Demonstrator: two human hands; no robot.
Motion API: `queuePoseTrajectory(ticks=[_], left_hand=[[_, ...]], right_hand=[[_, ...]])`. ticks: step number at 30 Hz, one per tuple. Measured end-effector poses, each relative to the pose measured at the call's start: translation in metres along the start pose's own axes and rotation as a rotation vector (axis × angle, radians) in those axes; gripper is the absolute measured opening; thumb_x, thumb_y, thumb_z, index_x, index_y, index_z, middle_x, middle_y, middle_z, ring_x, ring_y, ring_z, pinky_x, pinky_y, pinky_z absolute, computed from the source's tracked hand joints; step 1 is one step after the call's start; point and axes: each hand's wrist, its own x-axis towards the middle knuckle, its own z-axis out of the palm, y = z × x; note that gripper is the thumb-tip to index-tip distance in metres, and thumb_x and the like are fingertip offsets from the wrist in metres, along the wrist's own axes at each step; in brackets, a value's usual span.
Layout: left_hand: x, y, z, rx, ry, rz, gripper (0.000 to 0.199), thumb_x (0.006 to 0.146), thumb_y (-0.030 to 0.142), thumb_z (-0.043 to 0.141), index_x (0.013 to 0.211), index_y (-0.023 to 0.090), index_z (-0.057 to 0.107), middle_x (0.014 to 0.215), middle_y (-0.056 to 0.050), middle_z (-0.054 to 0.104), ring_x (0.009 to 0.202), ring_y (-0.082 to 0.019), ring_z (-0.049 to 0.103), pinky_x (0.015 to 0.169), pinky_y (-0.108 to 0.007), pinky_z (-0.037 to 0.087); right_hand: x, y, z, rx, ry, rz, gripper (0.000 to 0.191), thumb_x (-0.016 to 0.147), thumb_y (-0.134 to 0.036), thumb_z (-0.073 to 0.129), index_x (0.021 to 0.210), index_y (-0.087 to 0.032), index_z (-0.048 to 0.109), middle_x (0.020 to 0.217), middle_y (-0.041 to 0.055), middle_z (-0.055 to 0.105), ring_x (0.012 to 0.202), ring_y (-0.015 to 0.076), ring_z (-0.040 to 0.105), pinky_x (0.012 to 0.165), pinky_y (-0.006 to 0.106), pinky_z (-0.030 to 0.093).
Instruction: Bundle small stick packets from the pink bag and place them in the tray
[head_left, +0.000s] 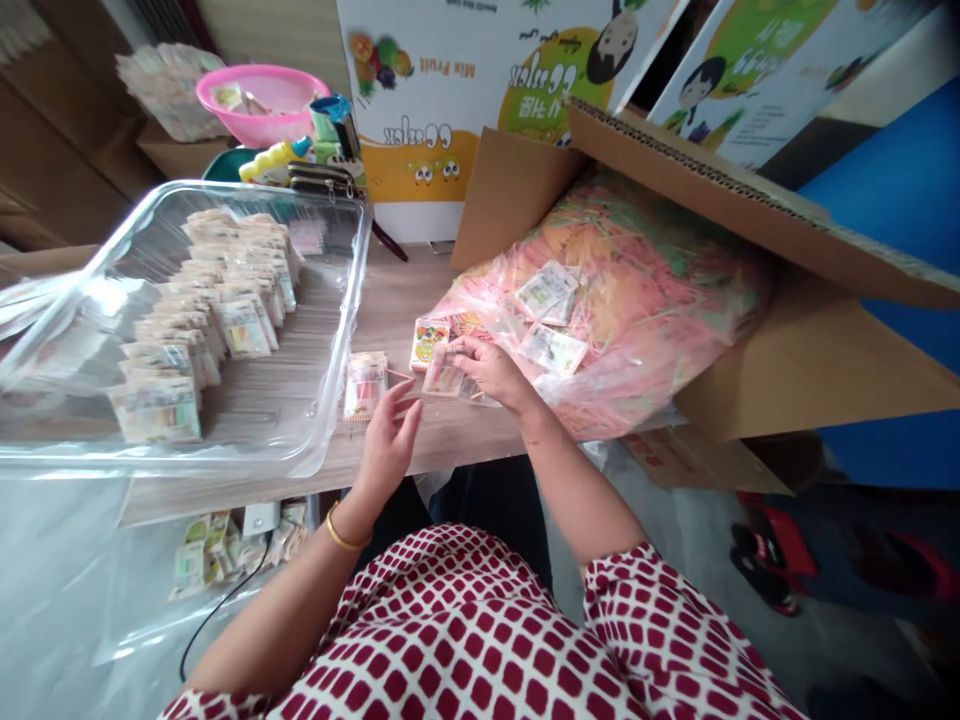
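My right hand (496, 372) pinches a small clear packet (444, 378) with pink contents, just above the table's front part. My left hand (390, 432) is beside it, thumb and fingers apart. A thin pink stick (400, 374) shows at its fingertips; whether they touch it I cannot tell. Next to the left fingers is a small stack of packets (364, 386). Behind the right fingertips lies a packet with a colourful fruit picture (430, 342). To the right, a plastic bag full of thin pink, orange and green sticks (637, 290) carries several flat packets (553, 349) on top.
A clear plastic tray (341, 345) at the left holds rows of filled packets (247, 325). An open cardboard box (825, 370) surrounds the stick bag. Behind stand printed cartons (420, 150), a pink basin (289, 90) and a dark zipped pouch (322, 180). More packets (206, 550) lie below the table.
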Motion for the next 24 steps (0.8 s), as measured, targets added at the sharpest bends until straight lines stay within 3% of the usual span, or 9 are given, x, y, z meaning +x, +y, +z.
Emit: queuePoseTrajectory(ticks=[2, 5, 7, 10, 12, 14, 19, 21, 24], left_hand=[[-0.021, -0.007, -0.014, 0.316, 0.142, 0.25, 0.029, 0.1, 0.032, 0.059, 0.126, 0.02, 0.063, 0.133, -0.015, 0.065, 0.125, -0.027, 0.062, 0.102, -0.047, 0.054], [-0.043, -0.016, -0.03, 0.66, -0.006, 0.472, 0.03, 0.101, 0.025, 0.055, 0.13, 0.021, 0.063, 0.143, -0.015, 0.062, 0.144, -0.03, 0.048, 0.118, -0.054, 0.039], [-0.049, -0.022, -0.034, 0.843, -0.07, 0.492, 0.045, 0.102, 0.028, 0.056, 0.146, 0.021, 0.054, 0.157, -0.017, 0.051, 0.156, -0.034, 0.032, 0.125, -0.06, 0.024], [-0.047, -0.032, -0.034, 1.017, -0.026, 0.422, 0.065, 0.102, 0.039, 0.056, 0.16, 0.017, 0.037, 0.166, -0.02, 0.036, 0.16, -0.038, 0.015, 0.126, -0.066, 0.012], [-0.044, -0.038, -0.033, 1.066, -0.004, 0.39, 0.069, 0.102, 0.044, 0.055, 0.161, 0.013, 0.034, 0.167, -0.022, 0.033, 0.16, -0.039, 0.012, 0.126, -0.066, 0.012], [-0.042, -0.041, -0.032, 1.088, 0.001, 0.381, 0.068, 0.102, 0.046, 0.054, 0.159, 0.013, 0.037, 0.167, -0.022, 0.032, 0.16, -0.039, 0.012, 0.126, -0.065, 0.011], [-0.039, -0.038, -0.031, 1.04, 0.047, 0.414, 0.062, 0.102, 0.043, 0.056, 0.156, 0.015, 0.043, 0.164, -0.022, 0.04, 0.159, -0.038, 0.02, 0.126, -0.064, 0.013], [-0.035, -0.037, -0.031, 0.989, 0.072, 0.423, 0.06, 0.101, 0.04, 0.058, 0.154, 0.016, 0.046, 0.163, -0.022, 0.042, 0.159, -0.038, 0.02, 0.126, -0.063, 0.016], [-0.024, -0.036, -0.032, 0.964, 0.083, 0.449, 0.054, 0.1, 0.039, 0.06, 0.147, 0.013, 0.052, 0.162, -0.024, 0.042, 0.16, -0.039, 0.017, 0.126, -0.063, 0.017]], right_hand=[[0.011, 0.0, 0.023, -0.025, 0.045, 0.025, 0.018, 0.094, -0.034, 0.062, 0.102, -0.02, 0.069, 0.095, -0.0008, 0.074, 0.084, 0.0159, 0.067, 0.077, 0.026, 0.05], [0.026, -0.003, 0.064, -0.085, -0.05, 0.025, 0.015, 0.095, -0.031, 0.063, 0.1, -0.018, 0.069, 0.096, -0.0001, 0.075, 0.086, 0.0155, 0.068, 0.079, 0.025, 0.05], [0.033, -0.007, 0.087, -0.14, -0.112, 0.006, 0.016, 0.099, -0.03, 0.06, 0.107, -0.019, 0.068, 0.104, 0.0012, 0.077, 0.092, 0.0151, 0.07, 0.083, 0.024, 0.05], [0.037, -0.009, 0.104, -0.44, -0.028, 0.024, 0.023, 0.107, -0.03, 0.048, 0.118, -0.019, 0.064, 0.115, 0.0064, 0.076, 0.1, 0.0182, 0.072, 0.087, 0.027, 0.051], [0.036, -0.009, 0.107, -0.738, -0.006, 0.08, 0.027, 0.108, -0.026, 0.041, 0.12, -0.017, 0.063, 0.114, 0.0117, 0.077, 0.101, 0.0229, 0.073, 0.087, 0.032, 0.053], [0.034, -0.01, 0.11, -0.952, -0.078, 0.129, 0.029, 0.107, -0.02, 0.037, 0.122, -0.014, 0.062, 0.109, 0.0163, 0.077, 0.098, 0.0265, 0.075, 0.084, 0.036, 0.054], [0.023, -0.019, 0.11, -1.072, -0.126, 0.107, 0.029, 0.106, -0.017, 0.037, 0.12, -0.011, 0.062, 0.102, 0.0167, 0.077, 0.093, 0.0272, 0.076, 0.077, 0.035, 0.055], [0.018, -0.025, 0.096, -1.085, -0.071, 0.097, 0.031, 0.109, -0.025, 0.035, 0.122, -0.013, 0.06, 0.099, 0.014, 0.078, 0.091, 0.0268, 0.076, 0.076, 0.035, 0.055], [0.01, -0.036, 0.051, -1.066, 0.03, 0.165, 0.029, 0.108, -0.034, 0.041, 0.125, -0.019, 0.06, 0.099, 0.0094, 0.078, 0.09, 0.0245, 0.075, 0.077, 0.033, 0.053]])
